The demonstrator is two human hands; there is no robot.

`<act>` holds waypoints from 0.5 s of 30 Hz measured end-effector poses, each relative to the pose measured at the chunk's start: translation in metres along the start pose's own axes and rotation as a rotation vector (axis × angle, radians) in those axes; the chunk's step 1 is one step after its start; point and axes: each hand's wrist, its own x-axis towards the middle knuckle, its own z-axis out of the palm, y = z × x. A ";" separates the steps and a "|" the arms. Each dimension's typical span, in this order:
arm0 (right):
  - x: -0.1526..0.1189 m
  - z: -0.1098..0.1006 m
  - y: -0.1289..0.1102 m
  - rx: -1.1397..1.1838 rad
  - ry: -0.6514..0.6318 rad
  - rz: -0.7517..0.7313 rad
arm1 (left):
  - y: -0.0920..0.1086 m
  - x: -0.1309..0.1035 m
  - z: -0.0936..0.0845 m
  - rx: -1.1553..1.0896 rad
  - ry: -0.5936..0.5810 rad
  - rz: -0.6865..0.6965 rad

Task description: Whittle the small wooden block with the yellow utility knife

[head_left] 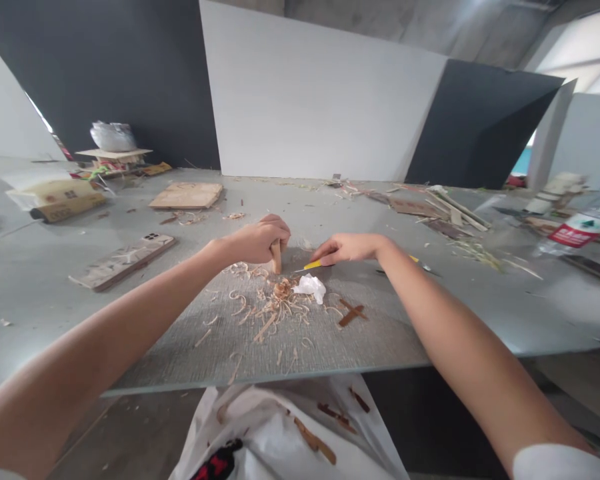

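Observation:
My left hand [265, 240] is closed around a small piece of pale wood [277, 256] that stands upright on the table. To its right, my right hand [337, 249] grips a yellow-handled knife [312, 265], its thin blade pointing left toward the wood. Curled wood shavings [267, 310] lie below both hands, around a browner curled clump [283, 289]. A crumpled white tissue [311, 287] rests just under the knife. Two crossed dark brown wood strips [353, 312] lie nearer the right forearm.
A phone in a patterned case [125, 261] lies at left, with a flat wooden board [187, 195] behind it. Wood sticks [455, 210] are heaped at right near a red-labelled plastic bottle [577, 229]. Brown scraps [315, 440] sit on the white cloth over my lap.

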 end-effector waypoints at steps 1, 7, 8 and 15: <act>-0.001 0.000 0.000 -0.003 -0.001 0.009 | 0.000 0.001 0.000 0.015 -0.002 -0.013; 0.005 0.003 0.000 -0.001 0.070 -0.025 | 0.004 0.003 0.002 0.036 -0.047 -0.074; 0.007 0.004 -0.001 0.000 0.074 -0.038 | 0.004 0.003 0.002 0.041 -0.047 -0.089; 0.009 0.005 -0.001 0.030 0.074 -0.088 | 0.002 0.001 0.004 0.001 -0.055 -0.133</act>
